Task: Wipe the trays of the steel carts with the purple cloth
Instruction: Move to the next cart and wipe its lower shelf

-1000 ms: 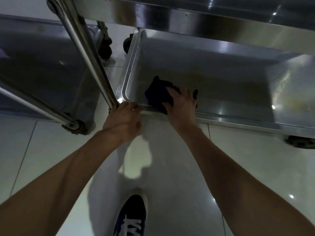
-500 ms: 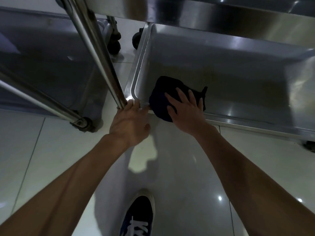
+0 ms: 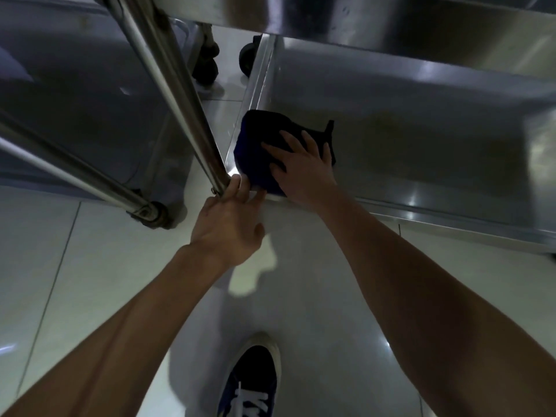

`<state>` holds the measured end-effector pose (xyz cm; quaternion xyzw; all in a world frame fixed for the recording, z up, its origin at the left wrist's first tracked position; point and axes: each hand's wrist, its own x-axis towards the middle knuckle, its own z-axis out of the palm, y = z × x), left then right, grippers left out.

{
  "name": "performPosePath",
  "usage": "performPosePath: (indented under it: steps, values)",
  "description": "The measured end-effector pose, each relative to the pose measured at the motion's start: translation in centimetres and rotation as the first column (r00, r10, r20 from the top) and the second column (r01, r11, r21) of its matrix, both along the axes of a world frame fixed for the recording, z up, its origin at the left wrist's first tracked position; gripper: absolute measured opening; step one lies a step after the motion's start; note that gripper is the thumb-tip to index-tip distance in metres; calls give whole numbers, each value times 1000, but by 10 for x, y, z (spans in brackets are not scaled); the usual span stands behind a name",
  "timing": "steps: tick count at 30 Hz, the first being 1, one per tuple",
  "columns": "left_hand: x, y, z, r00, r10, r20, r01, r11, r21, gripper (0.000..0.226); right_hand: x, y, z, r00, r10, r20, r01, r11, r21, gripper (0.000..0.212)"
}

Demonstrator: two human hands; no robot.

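The dark purple cloth [image 3: 258, 145] lies bunched in the near left corner of the bottom steel tray [image 3: 421, 139]. My right hand [image 3: 301, 164] presses flat on the cloth with fingers spread and straight. My left hand [image 3: 231, 224] grips the near left corner of the tray, fingers curled over its rim at the foot of the cart's upright post [image 3: 168, 85]. Part of the cloth is hidden under my right palm.
A higher steel shelf [image 3: 391, 22] overhangs the tray from above. A second steel cart [image 3: 75, 100] stands to the left, with slanted tubes and castor wheels [image 3: 207, 64]. My blue shoe [image 3: 252, 383] stands on the glossy white tiled floor [image 3: 90, 266].
My right hand has pushed the cloth deeper into the tray's left corner and spread its fingers flatter. The view moved closer. My left hand kept its grip on the corner.
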<state>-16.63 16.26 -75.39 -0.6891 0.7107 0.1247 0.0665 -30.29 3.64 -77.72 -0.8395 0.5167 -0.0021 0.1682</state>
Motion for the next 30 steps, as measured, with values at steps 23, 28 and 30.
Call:
performPosePath:
  steps: [23,28,30]
  values:
    - [-182,-35,9,980,-196,-28,193,979,-68,50,-249,31,3,923,-384,25,384,923,18,48]
    - [-194,-37,8,986,-170,-4,169,982,-80,50,-306,32,6,890,-455,-9,455,890,4,49]
    - [-194,-34,8,981,-193,-5,192,977,-95,56,-325,33,7,874,-485,-13,485,874,2,49]
